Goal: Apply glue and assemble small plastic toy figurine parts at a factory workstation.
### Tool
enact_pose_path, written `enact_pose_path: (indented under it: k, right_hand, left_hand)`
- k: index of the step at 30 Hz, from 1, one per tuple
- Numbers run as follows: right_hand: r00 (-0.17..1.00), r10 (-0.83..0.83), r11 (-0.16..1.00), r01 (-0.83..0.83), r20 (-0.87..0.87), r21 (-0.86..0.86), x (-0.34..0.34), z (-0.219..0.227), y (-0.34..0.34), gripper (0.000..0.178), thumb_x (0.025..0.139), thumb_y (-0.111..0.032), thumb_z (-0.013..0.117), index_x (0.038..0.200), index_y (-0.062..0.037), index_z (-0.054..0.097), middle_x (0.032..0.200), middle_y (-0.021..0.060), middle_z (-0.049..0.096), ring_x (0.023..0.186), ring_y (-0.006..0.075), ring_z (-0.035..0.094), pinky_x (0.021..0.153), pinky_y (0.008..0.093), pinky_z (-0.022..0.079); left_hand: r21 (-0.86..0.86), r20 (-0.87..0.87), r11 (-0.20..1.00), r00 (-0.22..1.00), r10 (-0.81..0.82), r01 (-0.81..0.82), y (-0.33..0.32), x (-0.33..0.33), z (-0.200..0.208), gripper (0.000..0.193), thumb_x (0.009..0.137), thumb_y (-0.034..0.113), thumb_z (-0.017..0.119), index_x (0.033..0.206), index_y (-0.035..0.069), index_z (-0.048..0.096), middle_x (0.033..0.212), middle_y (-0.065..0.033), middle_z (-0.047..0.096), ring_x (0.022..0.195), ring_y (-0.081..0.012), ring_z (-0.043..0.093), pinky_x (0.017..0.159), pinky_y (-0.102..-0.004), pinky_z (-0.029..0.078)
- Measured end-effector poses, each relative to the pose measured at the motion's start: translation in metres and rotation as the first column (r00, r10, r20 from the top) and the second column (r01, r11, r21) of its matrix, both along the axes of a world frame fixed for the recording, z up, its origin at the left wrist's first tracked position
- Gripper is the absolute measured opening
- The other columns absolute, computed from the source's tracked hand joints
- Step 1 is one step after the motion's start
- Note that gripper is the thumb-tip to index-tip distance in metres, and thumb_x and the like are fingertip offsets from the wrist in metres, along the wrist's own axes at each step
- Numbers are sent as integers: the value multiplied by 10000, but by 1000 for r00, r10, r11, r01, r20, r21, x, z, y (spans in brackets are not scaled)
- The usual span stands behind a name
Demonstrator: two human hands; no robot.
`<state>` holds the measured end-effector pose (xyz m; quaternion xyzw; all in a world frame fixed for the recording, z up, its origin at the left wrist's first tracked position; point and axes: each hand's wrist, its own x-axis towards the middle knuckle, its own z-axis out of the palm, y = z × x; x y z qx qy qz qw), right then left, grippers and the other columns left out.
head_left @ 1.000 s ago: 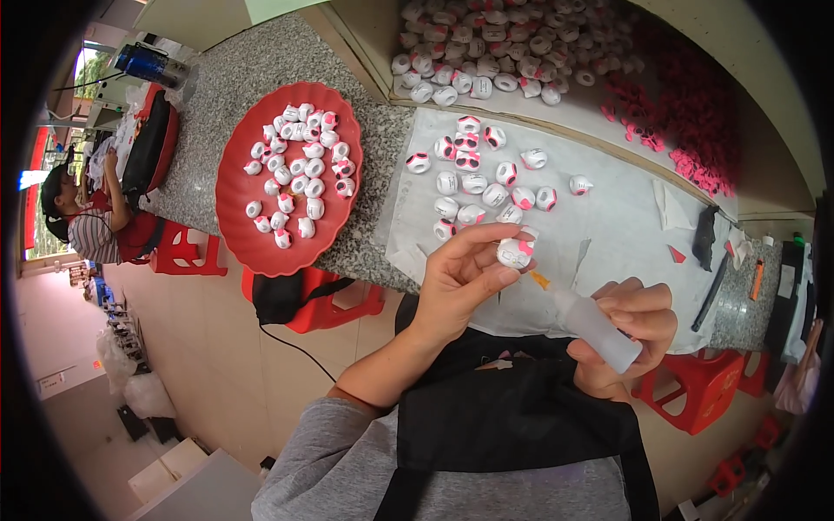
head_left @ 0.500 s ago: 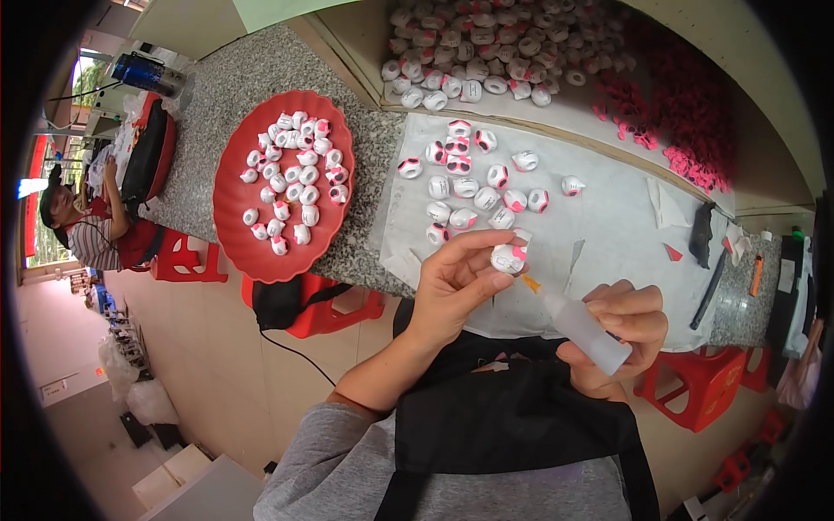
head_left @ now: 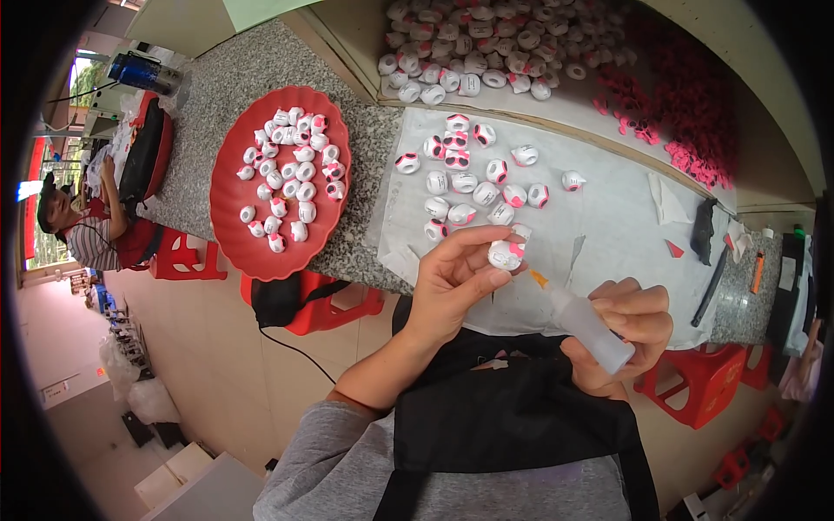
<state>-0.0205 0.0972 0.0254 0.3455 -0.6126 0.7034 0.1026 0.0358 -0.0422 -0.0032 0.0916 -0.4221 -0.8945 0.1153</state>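
Between the thumb and fingers of my left hand (head_left: 456, 282) is a small white cat-shaped head (head_left: 504, 254) with a pink bow. My right hand (head_left: 630, 326) is wrapped round a translucent squeeze bottle (head_left: 591, 332), tilted with its thin orange nozzle (head_left: 539, 279) toward the head. A small gap separates the nozzle from the head. Beyond my hands, several similar white heads (head_left: 465, 183) lie on a white sheet (head_left: 599, 226), some with a dark hollow showing.
To the left, a red scalloped tray (head_left: 230, 230) holds more heads. A shelf box at the back contains piled white heads (head_left: 495, 39) and small pink pieces (head_left: 686, 113). Dark cloth (head_left: 702, 233) and paper scraps lie at right. A person (head_left: 95, 226) sits far left; red stools (head_left: 695, 386) stand below.
The bottle has shifted slightly right, so its nozzle is a little farther from the head. My left hand still grips the head, nearly in place.
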Motion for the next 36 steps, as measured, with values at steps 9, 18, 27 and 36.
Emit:
enact_pose_path:
  k: [9,18,27,36]
  right_hand:
    - [1000,13,1000,-13,-8,-3,1,-1,-1,391,566,-168,730,793,-72,427,741,50,434,510,106,408,437,201,342]
    - [999,33,999,-34,-6,-17,0,-1,-1,375,578,-142,718,801,-72,424,750,54,437,508,106,407,437,203,343]
    - [999,48,999,-47,-18,11,1,0,-2,400,561,-143,731,809,-74,425,759,58,442,511,104,415,450,202,351]
    - [994,109,993,-109,-3,55,1,2,1,378,565,-116,722,804,-78,432,763,58,443,514,106,417,453,203,347]
  left_hand:
    - [-20,26,998,998,-63,64,-1,2,-5,347,696,-31,528,1029,3,436,999,-138,485,909,-185,495,788,-338,421]
    - [-54,35,997,997,-62,64,1,1,-5,345,702,-50,519,1034,-11,431,985,-137,501,892,-179,507,768,-304,422]
    - [-391,-77,921,997,-24,-8,-2,1,-4,342,667,-83,537,999,-31,474,998,-125,459,946,-180,442,803,-281,363]
    - [-468,-53,883,999,-10,-16,-4,3,-5,335,671,-84,519,1000,-35,478,994,-123,465,946,-185,432,814,-283,330]
